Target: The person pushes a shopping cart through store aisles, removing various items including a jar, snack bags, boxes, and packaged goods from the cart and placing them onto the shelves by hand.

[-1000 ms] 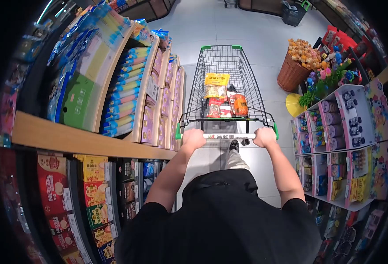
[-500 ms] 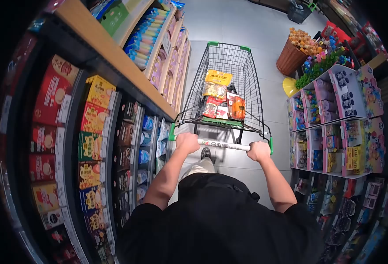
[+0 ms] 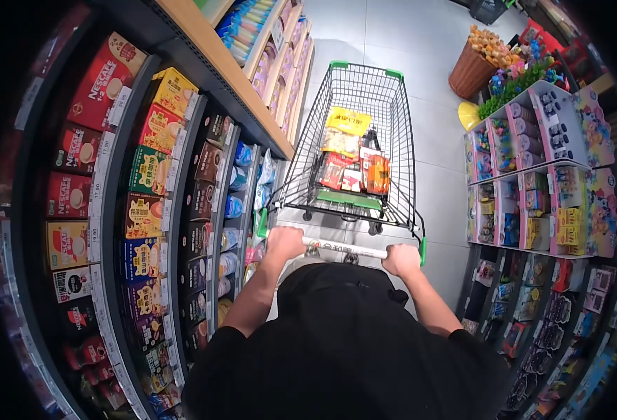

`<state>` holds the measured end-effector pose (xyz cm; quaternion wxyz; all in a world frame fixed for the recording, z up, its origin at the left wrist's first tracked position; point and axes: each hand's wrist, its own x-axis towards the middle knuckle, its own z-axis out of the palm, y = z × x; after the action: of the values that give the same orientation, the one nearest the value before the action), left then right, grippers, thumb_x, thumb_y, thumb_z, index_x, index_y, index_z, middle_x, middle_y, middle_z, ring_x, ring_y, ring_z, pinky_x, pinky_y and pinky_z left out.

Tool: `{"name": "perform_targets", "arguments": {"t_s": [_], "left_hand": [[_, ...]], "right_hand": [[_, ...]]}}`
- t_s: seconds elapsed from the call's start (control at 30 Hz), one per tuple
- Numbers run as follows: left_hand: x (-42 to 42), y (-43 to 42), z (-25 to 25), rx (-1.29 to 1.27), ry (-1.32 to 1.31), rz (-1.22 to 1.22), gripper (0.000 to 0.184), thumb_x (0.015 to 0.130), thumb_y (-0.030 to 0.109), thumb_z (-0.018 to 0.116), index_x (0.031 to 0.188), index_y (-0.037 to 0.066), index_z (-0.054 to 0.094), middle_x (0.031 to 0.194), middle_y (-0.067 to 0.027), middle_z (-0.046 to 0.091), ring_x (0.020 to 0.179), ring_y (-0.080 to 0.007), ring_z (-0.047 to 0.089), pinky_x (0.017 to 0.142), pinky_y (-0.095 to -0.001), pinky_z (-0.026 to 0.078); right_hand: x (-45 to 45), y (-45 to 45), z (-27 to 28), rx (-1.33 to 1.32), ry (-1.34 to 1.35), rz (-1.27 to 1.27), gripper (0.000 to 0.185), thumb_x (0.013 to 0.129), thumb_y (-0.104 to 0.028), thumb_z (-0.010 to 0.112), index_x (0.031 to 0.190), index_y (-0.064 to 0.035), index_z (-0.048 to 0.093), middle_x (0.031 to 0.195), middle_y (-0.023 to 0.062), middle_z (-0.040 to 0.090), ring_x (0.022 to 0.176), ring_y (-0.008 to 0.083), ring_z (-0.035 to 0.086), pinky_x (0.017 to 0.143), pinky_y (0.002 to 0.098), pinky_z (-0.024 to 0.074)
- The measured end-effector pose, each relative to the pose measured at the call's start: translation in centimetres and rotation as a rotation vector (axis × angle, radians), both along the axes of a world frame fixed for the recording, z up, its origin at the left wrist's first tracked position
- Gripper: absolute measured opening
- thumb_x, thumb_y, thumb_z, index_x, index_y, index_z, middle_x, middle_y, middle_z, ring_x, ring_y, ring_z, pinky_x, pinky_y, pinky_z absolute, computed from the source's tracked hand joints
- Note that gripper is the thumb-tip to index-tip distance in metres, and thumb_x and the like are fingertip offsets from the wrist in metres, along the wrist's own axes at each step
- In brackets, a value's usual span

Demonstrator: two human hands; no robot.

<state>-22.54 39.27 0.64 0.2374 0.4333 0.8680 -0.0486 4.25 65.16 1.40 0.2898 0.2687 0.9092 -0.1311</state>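
Observation:
Both hands grip the white handle (image 3: 343, 250) of a black wire shopping cart (image 3: 408, 133) with green corners. My left hand (image 3: 285, 243) is wrapped round the handle near its left end, and my right hand (image 3: 401, 260) is closed round it near the right end. Inside the cart, toward the handle side, lie a yellow-topped snack bag (image 3: 345, 131), a red packet (image 3: 333, 170), an orange-and-red packet (image 3: 378, 173) and a dark bottle (image 3: 370, 140) partly hidden among them. The fingertips of both hands are out of sight under the handle.
Shelves of boxed coffee (image 3: 104, 82) line the left side, beside a wooden-edged display (image 3: 214, 52). On the right stand a pink-and-white display rack (image 3: 525, 175), a wicker basket (image 3: 471, 72) and a yellow round object (image 3: 469, 115). A dark shopping basket (image 3: 489, 10) is at the top right.
The view has moved forward along the aisle, with more of the coffee shelves showing on the left. The cart has turned slightly, and its handle is closer to my body. Both hands keep their hold.

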Motion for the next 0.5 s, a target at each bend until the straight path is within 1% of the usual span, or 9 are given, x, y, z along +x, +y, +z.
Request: {"name": "perform_targets", "arguments": {"t_s": [0.1,0.13,0.2,0.23,0.27,0.3,0.33,0.43,0.5], "left_hand": [[0.1,-0.5,-0.3,-0.002,0.006,-0.002,0.033,0.083,0.040,0.072,0.096,0.012,0.084,0.096,-0.0143,0.082,0.092,-0.0333,0.080,0.084,-0.0490,0.061],[0.1,-0.7,-0.9,0.005,0.011,0.000,0.032,0.083,0.040,0.072,0.095,0.013,0.084,0.095,-0.0142,0.082,0.091,-0.0330,0.080,0.083,-0.0487,0.061],[0.0,-1.0,-1.8,0.058,0.029,-0.031,0.029,0.083,0.037,0.071,0.093,0.013,0.084,0.092,-0.0136,0.082,0.087,-0.0324,0.081,0.083,-0.0478,0.061],[0.1,-1.0,-1.9,0.089,0.027,-0.018,0.027,0.083,0.036,0.071,0.091,0.014,0.083,0.090,-0.0131,0.082,0.086,-0.0322,0.081,0.082,-0.0477,0.061],[0.1,-1.1,-2.0,0.119,0.024,-0.006,0.025,0.083,0.035,0.070,0.089,0.014,0.083,0.089,-0.0127,0.082,0.084,-0.0319,0.081,0.082,-0.0475,0.061],[0.1,-1.4,-2.7,0.234,0.071,-0.039,0.022,0.079,0.035,0.073,0.079,0.015,0.081,0.079,-0.0126,0.079,0.074,-0.0332,0.078,0.073,-0.0475,0.061],[0.0,-1.5,-2.7,0.238,0.069,-0.049,0.023,0.079,0.036,0.074,0.076,0.014,0.079,0.078,-0.0129,0.078,0.072,-0.0331,0.077,0.071,-0.0475,0.060],[-0.4,-1.5,-2.8,0.331,0.077,-0.080,0.025,0.079,0.036,0.075,0.072,0.011,0.076,0.076,-0.0118,0.077,0.069,-0.0323,0.076,0.069,-0.0465,0.059],[-0.8,-1.7,-3.5,0.368,0.049,-0.108,0.022,0.077,0.034,0.075,0.071,0.012,0.075,0.072,-0.0106,0.075,0.067,-0.0313,0.075,0.065,-0.0457,0.057]], "right_hand": [[-0.1,0.6,0.4,-0.161,-0.011,0.035,0.040,0.089,-0.047,0.075,0.102,-0.0104,0.083,0.102,0.0168,0.082,0.101,0.0367,0.078,0.089,0.0479,0.0617],[-0.5,1.4,0.8,-0.159,-0.015,0.031,0.040,0.089,-0.047,0.075,0.102,-0.0104,0.083,0.102,0.0168,0.082,0.101,0.0367,0.078,0.089,0.0479,0.0617],[-2.4,3.0,1.6,-0.544,0.216,-0.097,0.049,0.083,-0.053,0.086,0.101,-0.0079,0.082,0.102,0.0176,0.081,0.099,0.0348,0.078,0.088,0.0460,0.0604],[-4.2,3.6,2.2,-0.601,0.363,-0.161,0.048,0.082,-0.048,0.090,0.100,-0.0050,0.080,0.100,0.0167,0.080,0.096,0.0331,0.077,0.086,0.0429,0.0591],[-6.7,4.1,3.8,-0.601,0.471,-0.200,0.040,0.088,-0.042,0.087,0.100,-0.0040,0.080,0.100,0.0174,0.079,0.095,0.0318,0.077,0.084,0.0408,0.0583],[-8.6,5.4,1.9,-0.634,0.566,-0.282,0.035,0.094,-0.037,0.082,0.100,-0.0030,0.080,0.099,0.0185,0.078,0.094,0.0314,0.076,0.084,0.0403,0.0579],[-11.4,5.5,3.0,-0.457,0.649,-0.398,0.030,0.098,-0.032,0.077,0.097,-0.0022,0.079,0.092,0.0130,0.079,0.088,0.0250,0.075,0.084,0.0387,0.0577],[-18.4,10.5,-3.5,-0.309,0.698,-0.640,0.031,0.099,-0.032,0.075,0.095,-0.0007,0.075,0.083,0.0156,0.076,0.076,0.0251,0.073,0.075,0.0401,0.0569],[-21.6,14.3,-13.7,-0.305,0.717,-0.753,0.027,0.096,-0.029,0.076,0.093,-0.0024,0.076,0.083,0.0139,0.077,0.074,0.0235,0.074,0.073,0.0398,0.0576]]}}
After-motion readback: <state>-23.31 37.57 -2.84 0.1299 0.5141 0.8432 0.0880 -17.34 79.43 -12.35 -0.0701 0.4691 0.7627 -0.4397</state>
